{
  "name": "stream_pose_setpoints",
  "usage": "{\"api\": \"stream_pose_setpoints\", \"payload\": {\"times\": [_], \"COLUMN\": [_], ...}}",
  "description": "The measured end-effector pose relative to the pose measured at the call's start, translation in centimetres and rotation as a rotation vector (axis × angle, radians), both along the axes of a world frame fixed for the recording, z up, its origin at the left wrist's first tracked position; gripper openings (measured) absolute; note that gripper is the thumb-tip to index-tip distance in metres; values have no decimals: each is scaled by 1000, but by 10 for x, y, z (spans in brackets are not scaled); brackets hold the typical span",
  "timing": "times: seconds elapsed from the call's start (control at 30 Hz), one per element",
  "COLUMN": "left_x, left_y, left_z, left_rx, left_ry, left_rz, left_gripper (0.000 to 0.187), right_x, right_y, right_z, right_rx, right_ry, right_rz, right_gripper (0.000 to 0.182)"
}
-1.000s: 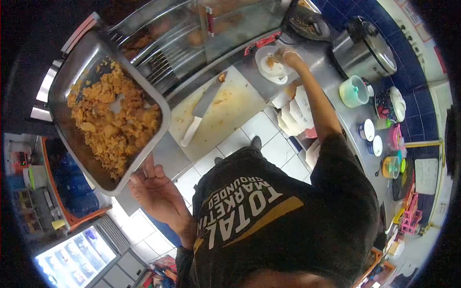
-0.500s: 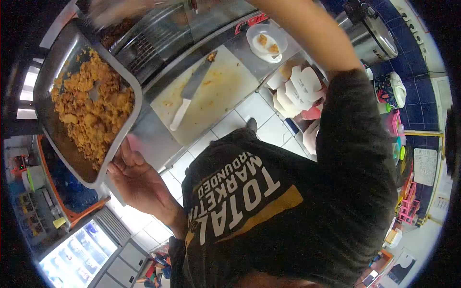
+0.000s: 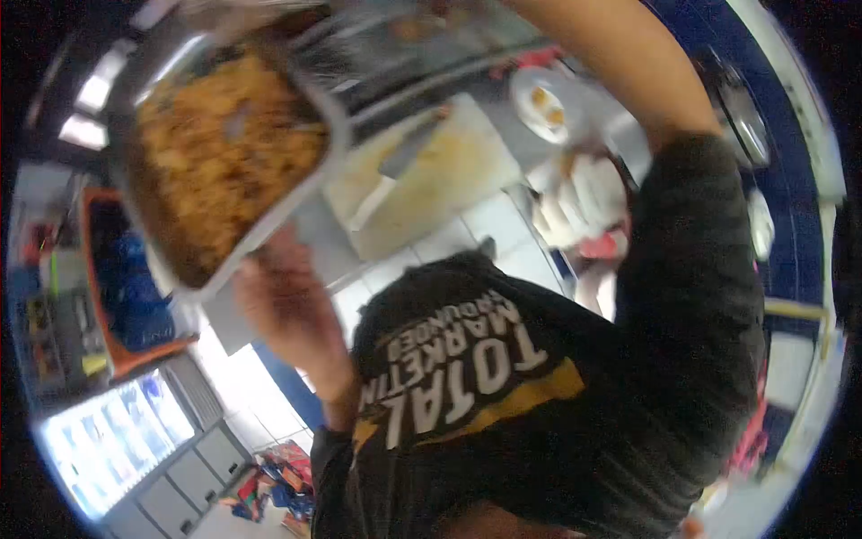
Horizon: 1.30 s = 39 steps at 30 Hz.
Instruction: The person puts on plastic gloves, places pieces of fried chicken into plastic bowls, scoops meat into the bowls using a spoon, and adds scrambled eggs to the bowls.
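Note:
A deep metal pan (image 3: pixel 314 202) is raised at the left, tilted so its inside faces me. Orange-brown, crumbly cooked food (image 3: pixel 224 153) covers much of its bottom. At the near rim, my left hand (image 3: pixel 292 305) grips the pan with closed fingers, blurred by motion. My right forearm reaches up out of the top edge. Near the pan's far side, my right hand (image 3: pixel 238 13) shows only as a smear, so its fingers cannot be made out. Beyond the pan, a white-handled kitchen knife (image 3: pixel 395 168) lies on a stained cutting board (image 3: pixel 471 162).
Right of the board stands a white dish (image 3: pixel 530 108) with small food pieces. Stacked white cartons (image 3: pixel 584 202) sit at the counter's end. Left are an orange-rimmed crate (image 3: pixel 99 296) and a lit display fridge (image 3: pixel 117 440). White floor tiles (image 3: pixel 498 220) show below the counter.
The pan and my left hand have moved to the right in view, and the pan hides more of the counter. The whole view has shifted and blurred.

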<state>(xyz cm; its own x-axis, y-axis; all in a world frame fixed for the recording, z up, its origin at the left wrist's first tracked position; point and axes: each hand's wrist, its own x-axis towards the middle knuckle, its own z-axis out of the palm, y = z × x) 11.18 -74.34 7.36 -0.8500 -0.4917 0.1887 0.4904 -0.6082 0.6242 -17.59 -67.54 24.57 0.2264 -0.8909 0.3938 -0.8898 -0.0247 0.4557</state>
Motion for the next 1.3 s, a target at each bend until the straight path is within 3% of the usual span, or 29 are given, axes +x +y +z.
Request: {"api": "stream_pose_setpoints", "payload": {"times": [0.03, 0.1, 0.13, 0.17, 0.27, 0.4, 0.47, 0.5, 0.63, 0.73, 0.8, 0.93, 1.0, 1.13, 1.23, 1.3], "left_x": [-1, -3, -3, -4, -2, -3, -4, -3, -3, -4, -4, -4, -3, -3, -3, -2], "left_y": [9, 12, 12, 13, 11, 15, 15, 11, 12, 11, 11, 12, 12, 12, 12, 13], "left_z": [7, 18, 16, 20, 16, 16, 12, 14, 16, 13, 15, 16, 16, 16, 16, 17], "left_rx": [41, 78, 101, 80, 50, 46, 37, 34, 35, 31, 41, 68, 63, 59, 59, 41], "left_ry": [-54, -25, -60, -41, -8, 29, 23, 18, -2, -3, 11, 14, 8, 5, 1, -1], "left_rz": [111, 108, 137, 114, 82, 61, 68, 61, 59, 55, 60, 65, 63, 64, 66, 59], "left_gripper": [21, 29, 29, 29, 29, 28, 27, 26, 25, 26, 26, 26, 26, 25, 25, 26], "right_x": [-6, 44, 46, 65, 46, 47, 59, 78, 79, 80, 67, 53, 39, 34, 42, 44], "right_y": [-3, 17, 19, 24, 3, -13, -29, -36, -44, -31, -21, -7, -3, 2, 5, 14], "right_z": [-1, 28, 27, 45, 19, 2, -1, 8, 5, 16, 11, 13, 10, 0, 3, 3], "right_rx": [-113, 114, 44, 150, 122, 154, 432, 443, 432, 461, 235, 167, 212, 151, 164, 29], "right_ry": [100, -450, -458, -579, -447, -352, -391, -317, -245, -316, -387, -518, -1084, -1082, -1237, -1439], "right_rz": [61, -264, -255, -349, -343, -293, -708, -826, -812, -748, -520, -499, -303, -269, -384, -225], "right_gripper": [31, 23, 23, 22, 38, 38, 35, 35, 38, 24, 27, 37, 35, 32, 32, 31]}}
